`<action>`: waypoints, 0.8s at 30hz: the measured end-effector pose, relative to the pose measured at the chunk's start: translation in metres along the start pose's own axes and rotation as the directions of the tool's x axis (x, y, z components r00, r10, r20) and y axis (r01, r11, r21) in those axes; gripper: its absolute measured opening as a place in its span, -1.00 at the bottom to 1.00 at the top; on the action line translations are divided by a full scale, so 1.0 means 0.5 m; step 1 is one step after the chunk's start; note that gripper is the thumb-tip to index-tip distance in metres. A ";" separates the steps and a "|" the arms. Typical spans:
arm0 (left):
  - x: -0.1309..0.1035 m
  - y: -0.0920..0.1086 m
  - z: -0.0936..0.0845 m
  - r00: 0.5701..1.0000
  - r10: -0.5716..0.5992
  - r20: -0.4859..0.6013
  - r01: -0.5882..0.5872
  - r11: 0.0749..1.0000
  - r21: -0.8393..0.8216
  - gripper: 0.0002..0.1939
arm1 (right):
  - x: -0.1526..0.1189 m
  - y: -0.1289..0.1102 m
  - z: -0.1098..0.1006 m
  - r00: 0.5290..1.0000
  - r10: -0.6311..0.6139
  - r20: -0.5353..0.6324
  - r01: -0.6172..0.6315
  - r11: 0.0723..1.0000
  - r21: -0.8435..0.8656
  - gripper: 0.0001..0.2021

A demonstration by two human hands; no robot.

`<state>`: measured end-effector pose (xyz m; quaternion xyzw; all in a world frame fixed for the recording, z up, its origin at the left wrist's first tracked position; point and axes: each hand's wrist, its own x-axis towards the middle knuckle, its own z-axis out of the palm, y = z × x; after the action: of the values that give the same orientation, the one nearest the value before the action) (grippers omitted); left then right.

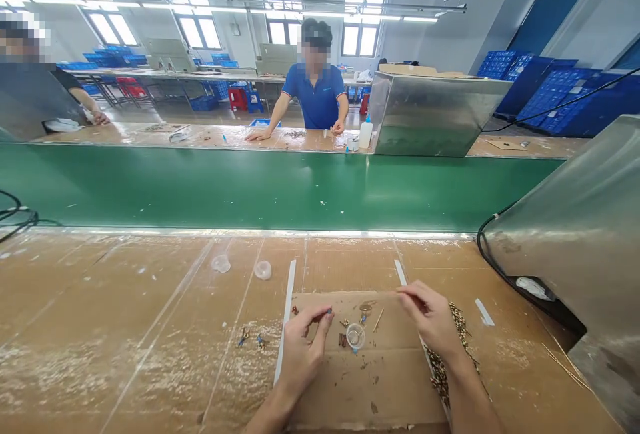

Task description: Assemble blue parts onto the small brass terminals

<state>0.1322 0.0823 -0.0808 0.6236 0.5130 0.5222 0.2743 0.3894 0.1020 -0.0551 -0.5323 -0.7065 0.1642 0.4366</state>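
Observation:
My left hand [306, 344] is over the left part of a brown cardboard sheet [370, 387], thumb and index finger pinched on a small dark piece [329, 311]. Above the sheet's upper right corner, my right hand [430, 311] is closed, its fingertips on a thin light stick [401, 290]. Between the hands stands a small clear cup [355, 336], with small brown pieces [343, 340] beside it. A thin wooden stick [379, 320] lies right of the cup. Many small brass-coloured pieces [440, 377] are piled along the sheet's right edge, partly behind my right forearm.
Two clear plastic cups [263, 270] [221, 263] rest on the table [150, 354]. Beyond runs a green belt [250, 187]. A person in a blue shirt [317, 94] works opposite; another person's hand [101, 117] is at far left. A metal housing [575, 234] and cable border the right.

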 end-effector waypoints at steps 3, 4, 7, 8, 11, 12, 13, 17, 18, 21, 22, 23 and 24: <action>0.000 -0.002 0.000 1.000 0.014 -0.001 -0.014 1.000 -0.006 -0.72 | 0.005 0.037 -0.036 0.986 0.134 -0.096 -0.143 0.985 -0.094 -0.63; -0.001 -0.003 0.000 1.000 0.017 0.000 -0.017 1.000 -0.004 -0.72 | 0.004 0.051 -0.047 0.980 0.179 -0.088 -0.190 0.973 -0.133 -0.62; -0.001 -0.003 -0.001 1.000 0.011 -0.004 -0.011 1.000 -0.001 -0.72 | -0.005 0.093 -0.078 0.941 0.328 -0.082 -0.338 0.905 -0.258 -0.59; 0.000 -0.003 -0.001 1.000 0.007 -0.006 -0.007 1.000 -0.003 -0.72 | -0.010 0.108 -0.088 0.924 0.374 -0.077 -0.379 0.878 -0.293 -0.59; -0.001 -0.005 -0.001 1.000 0.001 -0.007 -0.001 1.000 -0.010 -0.70 | -0.031 0.149 -0.113 0.888 0.461 0.004 -0.430 0.831 -0.354 -0.61; -0.001 -0.005 -0.001 1.000 0.000 -0.004 0.000 1.000 -0.011 -0.70 | -0.037 0.160 -0.119 0.880 0.473 0.044 -0.428 0.829 -0.361 -0.62; -0.001 -0.005 -0.001 1.000 0.000 -0.002 0.000 1.000 -0.011 -0.70 | -0.043 0.168 -0.124 0.872 0.482 0.086 -0.422 0.830 -0.365 -0.62; -0.001 -0.004 0.000 1.000 0.003 0.007 -0.003 1.000 -0.008 -0.70 | -0.051 0.181 -0.131 0.832 0.508 0.224 -0.417 0.838 -0.353 -0.67; 0.000 -0.004 0.000 1.000 0.005 0.010 -0.005 1.000 -0.009 -0.70 | -0.049 0.181 -0.131 0.828 0.507 0.240 -0.415 0.841 -0.347 -0.69; 0.001 -0.003 -0.001 1.000 0.011 0.013 -0.011 1.000 -0.011 -0.71 | -0.043 0.180 -0.128 0.834 0.494 0.246 -0.410 0.853 -0.324 -0.73; 0.001 -0.003 -0.001 1.000 0.012 0.013 -0.012 1.000 -0.013 -0.72 | -0.041 0.181 -0.128 0.836 0.493 0.241 -0.413 0.854 -0.316 -0.74; 0.001 -0.003 -0.001 1.000 0.012 0.013 -0.012 1.000 -0.014 -0.72 | -0.039 0.181 -0.127 0.837 0.494 0.233 -0.419 0.854 -0.308 -0.74; 0.001 -0.004 -0.001 1.000 0.011 0.014 -0.010 1.000 -0.015 -0.72 | -0.038 0.181 -0.126 0.838 0.497 0.225 -0.425 0.853 -0.302 -0.74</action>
<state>0.1311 0.0832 -0.0825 0.6278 0.5039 0.5232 0.2796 0.4952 0.1046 -0.0911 -0.7056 -0.6278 0.2561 0.2059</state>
